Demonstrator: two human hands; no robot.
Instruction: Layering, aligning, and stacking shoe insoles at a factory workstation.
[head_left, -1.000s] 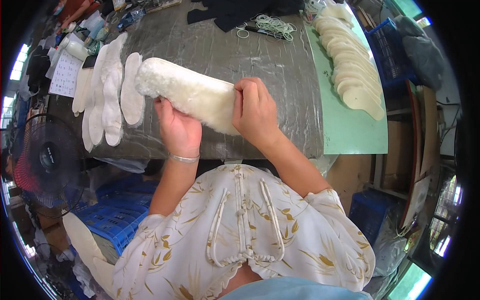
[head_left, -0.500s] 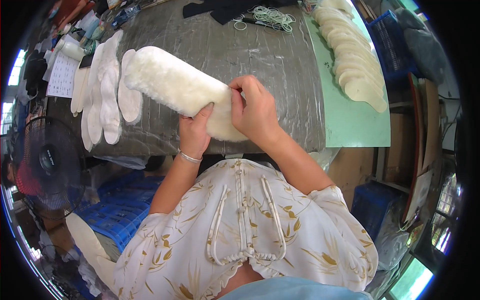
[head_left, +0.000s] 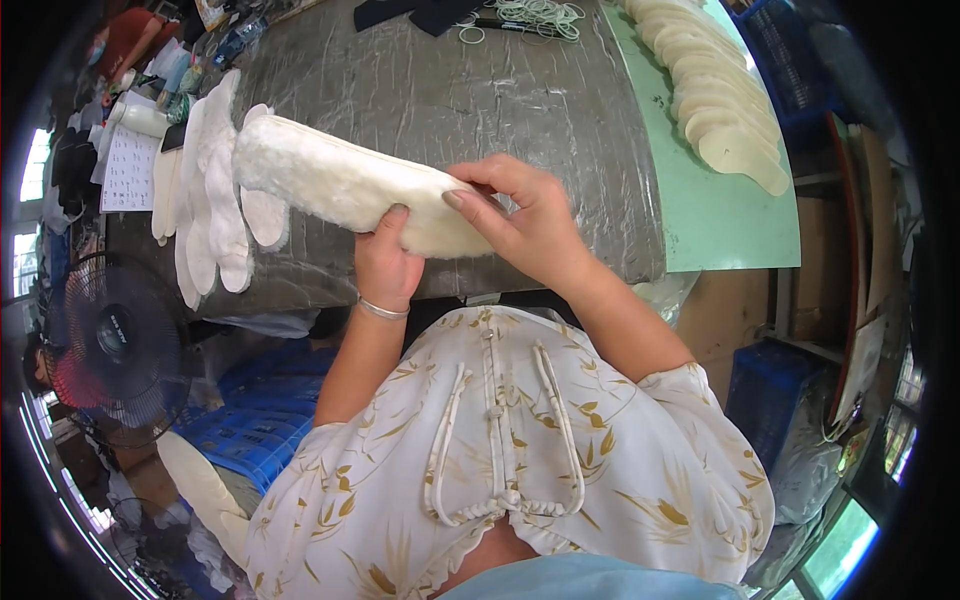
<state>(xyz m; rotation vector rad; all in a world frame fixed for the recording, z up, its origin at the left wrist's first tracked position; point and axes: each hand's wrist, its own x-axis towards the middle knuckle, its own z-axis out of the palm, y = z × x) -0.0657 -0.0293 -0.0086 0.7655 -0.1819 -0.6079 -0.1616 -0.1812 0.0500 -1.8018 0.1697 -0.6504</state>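
Observation:
A long white fleecy insole (head_left: 330,182) is held in the air above the near edge of the grey plastic-covered table (head_left: 470,110). My left hand (head_left: 388,262) grips it from below near its right end, thumb up against the fleece. Over that same end curls my right hand (head_left: 520,222), fingers pinching the edge. The insole's left end points toward a pile of white fleecy insoles (head_left: 215,190) lying on the table's left side.
A row of flat cream insoles (head_left: 715,95) lies on a green board (head_left: 715,215) at the right. Rubber bands (head_left: 535,15) and dark cloth sit at the far edge. A standing fan (head_left: 115,345) and blue crates (head_left: 250,420) are at lower left.
The insole has been lifted off the table and drawn nearer to me. My left hand shifted from on top of it to gripping beneath its right end.

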